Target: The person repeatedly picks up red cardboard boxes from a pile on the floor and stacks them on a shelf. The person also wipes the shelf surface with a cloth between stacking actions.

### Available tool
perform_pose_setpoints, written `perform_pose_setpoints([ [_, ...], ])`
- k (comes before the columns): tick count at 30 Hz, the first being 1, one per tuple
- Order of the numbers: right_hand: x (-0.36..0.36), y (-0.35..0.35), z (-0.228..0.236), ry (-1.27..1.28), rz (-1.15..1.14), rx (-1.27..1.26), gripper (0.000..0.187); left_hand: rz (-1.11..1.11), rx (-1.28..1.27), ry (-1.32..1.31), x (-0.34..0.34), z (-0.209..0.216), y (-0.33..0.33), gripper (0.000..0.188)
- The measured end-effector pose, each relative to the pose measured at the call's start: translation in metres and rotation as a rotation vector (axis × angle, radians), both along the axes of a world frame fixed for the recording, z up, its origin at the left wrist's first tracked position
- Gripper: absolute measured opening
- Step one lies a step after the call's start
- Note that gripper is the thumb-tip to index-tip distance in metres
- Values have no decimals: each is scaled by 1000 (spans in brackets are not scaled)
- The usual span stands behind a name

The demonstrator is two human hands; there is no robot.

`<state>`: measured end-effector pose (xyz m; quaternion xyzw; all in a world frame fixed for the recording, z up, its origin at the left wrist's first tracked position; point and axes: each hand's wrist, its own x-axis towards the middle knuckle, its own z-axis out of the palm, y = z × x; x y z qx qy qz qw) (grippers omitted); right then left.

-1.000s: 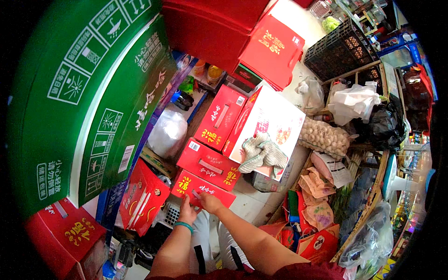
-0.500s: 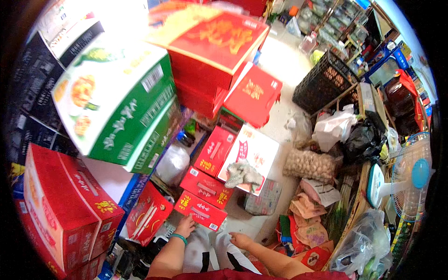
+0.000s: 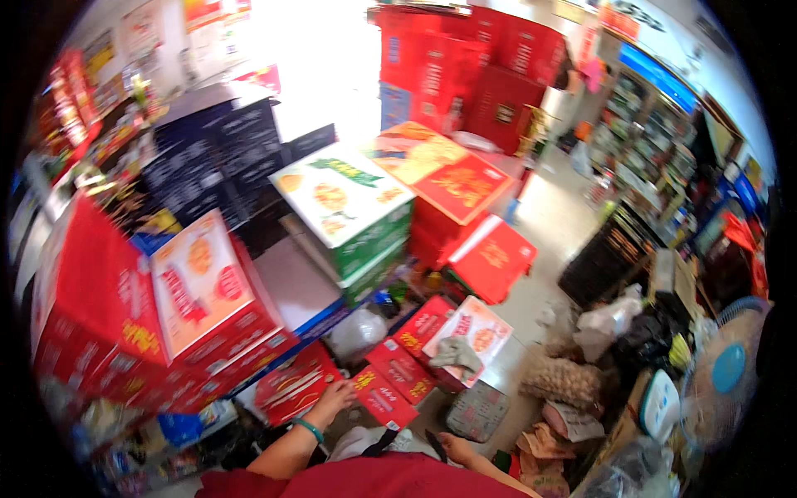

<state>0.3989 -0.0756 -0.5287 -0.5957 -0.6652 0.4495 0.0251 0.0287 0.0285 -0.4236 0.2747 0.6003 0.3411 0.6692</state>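
Blurred yellow and pale print marked the red box point(image 3: 384, 400), which lay between the hands, long axis running upper left to lower right. Its far long edge abutted a second red box point(image 3: 403, 372); pale floor point(image 3: 513, 404) showed rightward. The left hand point(image 3: 333, 402), fingers loosely apart, was at its left end, contact uncertain; the right hand point(image 3: 456, 449)'s grip could not be told.

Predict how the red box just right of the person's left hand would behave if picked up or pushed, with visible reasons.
The red box is probably stiff: its top looks flat and its edges fairly straight. Its blocky shape suggests sliding rather than rolling. Pushed forward, it would likely nudge the next box, which sits close behind it.
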Motion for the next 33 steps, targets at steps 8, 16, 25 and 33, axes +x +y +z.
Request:
perform_pose_setpoints([
  [8,20,29,12,-16,6,-102,49,329,714,584,-40,103,-16,24],
  [16,5,69,18,67,77,87,44,664,995,1282,-76,227,-49,31],
  [25,-95,143,128,242,191,332,39,920,812,1268,-98,223,-50,54],
  [33,-218,196,241,568,321,451,37,970,794,1183,-104,221,-55,56],
])
